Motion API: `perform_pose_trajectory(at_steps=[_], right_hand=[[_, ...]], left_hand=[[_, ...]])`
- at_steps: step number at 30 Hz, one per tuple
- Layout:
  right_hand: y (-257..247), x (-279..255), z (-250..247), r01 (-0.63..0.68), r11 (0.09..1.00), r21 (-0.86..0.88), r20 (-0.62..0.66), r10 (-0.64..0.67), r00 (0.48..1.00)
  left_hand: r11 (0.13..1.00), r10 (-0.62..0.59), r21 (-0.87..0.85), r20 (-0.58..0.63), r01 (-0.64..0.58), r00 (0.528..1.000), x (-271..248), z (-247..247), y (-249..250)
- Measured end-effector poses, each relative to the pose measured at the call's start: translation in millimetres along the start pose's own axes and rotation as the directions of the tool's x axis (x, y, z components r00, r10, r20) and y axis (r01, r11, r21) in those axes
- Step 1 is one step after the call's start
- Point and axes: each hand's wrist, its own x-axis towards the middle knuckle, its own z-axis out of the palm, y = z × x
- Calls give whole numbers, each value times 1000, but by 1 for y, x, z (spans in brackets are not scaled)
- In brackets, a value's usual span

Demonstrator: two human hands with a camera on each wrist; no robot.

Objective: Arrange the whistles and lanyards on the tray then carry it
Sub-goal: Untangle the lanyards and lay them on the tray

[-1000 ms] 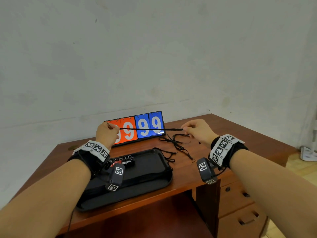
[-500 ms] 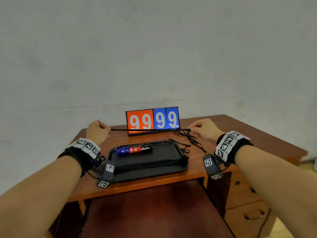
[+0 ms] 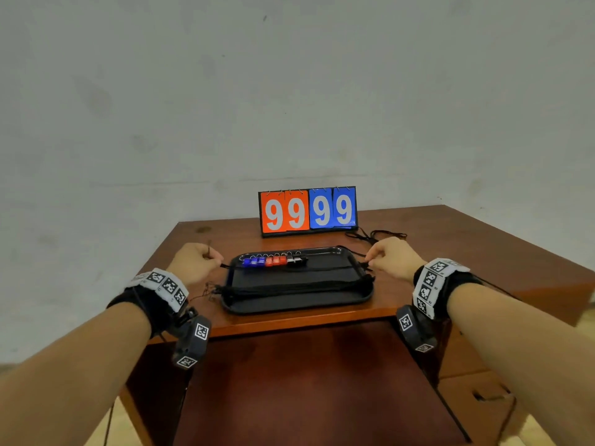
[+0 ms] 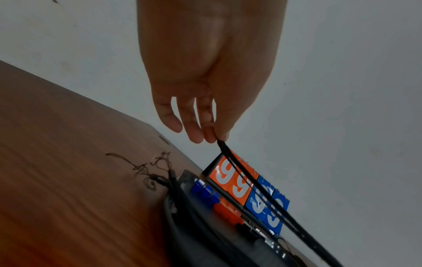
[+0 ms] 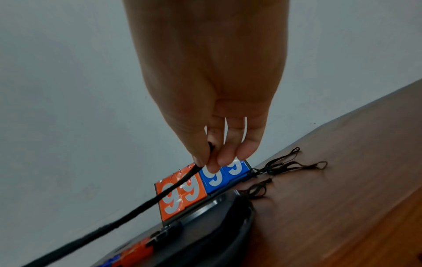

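Observation:
A black tray [image 3: 299, 302] lies on the wooden desk [image 3: 450, 252]. Along its far side runs a row of blue, red and black whistles [image 3: 273, 261]. Several black lanyards [image 3: 289, 286] lie straightened across the tray. My left hand [image 3: 196, 263] pinches one end of another black lanyard [image 3: 289, 268] at the tray's left edge, and my right hand [image 3: 391, 257] pinches the other end at the right edge. The cord is taut just above the tray. It shows as a stretched lanyard [image 4: 251, 180] in the left wrist view and as a stretched lanyard [image 5: 148, 200] in the right wrist view.
A flip scoreboard [image 3: 307, 210] reading 9999 stands behind the tray. A loose tangle of black lanyards [image 3: 376, 235] lies at the scoreboard's right end. Thin cord ends [image 3: 209, 289] trail off the tray's left edge. Drawers [image 3: 476, 394] sit under the desk at right.
Both hands have lowered the taut lanyard from in front of the scoreboard to just above the tray. The head view has pulled back and centred on the tray.

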Motion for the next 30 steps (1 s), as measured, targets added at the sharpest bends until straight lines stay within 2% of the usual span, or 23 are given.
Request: perform_pose_trajectory(at_steps=[5, 15, 19, 30], right_hand=[[14, 15, 14, 1, 999, -48, 41, 1, 999], [30, 35, 37, 4, 997, -77, 78, 2, 997], [33, 38, 42, 4, 998, -57, 88, 1, 996], [35, 38, 44, 24, 995, -101, 102, -14, 995]], left_hand=[[996, -19, 85, 89, 12, 996, 2, 15, -12], [955, -95, 292, 114, 57, 989, 10, 29, -17], [920, -96, 390, 131, 37, 987, 8, 30, -12], [894, -81, 448, 167, -2, 983, 5, 32, -10]])
